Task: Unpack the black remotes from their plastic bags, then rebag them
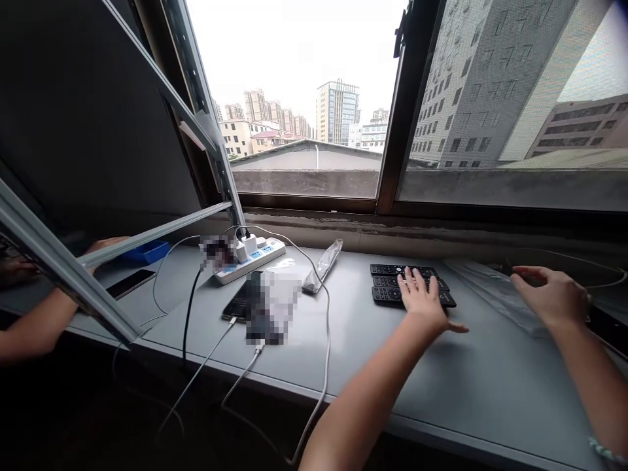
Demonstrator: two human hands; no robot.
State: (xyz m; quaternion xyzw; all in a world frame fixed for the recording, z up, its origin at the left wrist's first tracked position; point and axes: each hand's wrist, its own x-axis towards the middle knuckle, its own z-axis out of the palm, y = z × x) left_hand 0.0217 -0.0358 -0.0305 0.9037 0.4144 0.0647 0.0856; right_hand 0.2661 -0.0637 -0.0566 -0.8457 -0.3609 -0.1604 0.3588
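Several black remote controls [387, 294] lie side by side on the grey table [304, 353]. My left hand [422, 294] rests over their right half with its fingers spread, hiding part of the buttons. Off to the right, my right hand [552, 294] is raised a little above the table, thumb and fingers apart, near a clear plastic bag [505, 301] that lies flat. Nothing shows in its grip.
A white power strip [252, 261] with plugs, charging phones [240, 297] and loose cables occupies the left middle. Near the window lies a plastic-wrapped item [324, 267]. Beyond a metal frame [157, 232] is another person's arm [36, 327] by a blue tray [147, 252].
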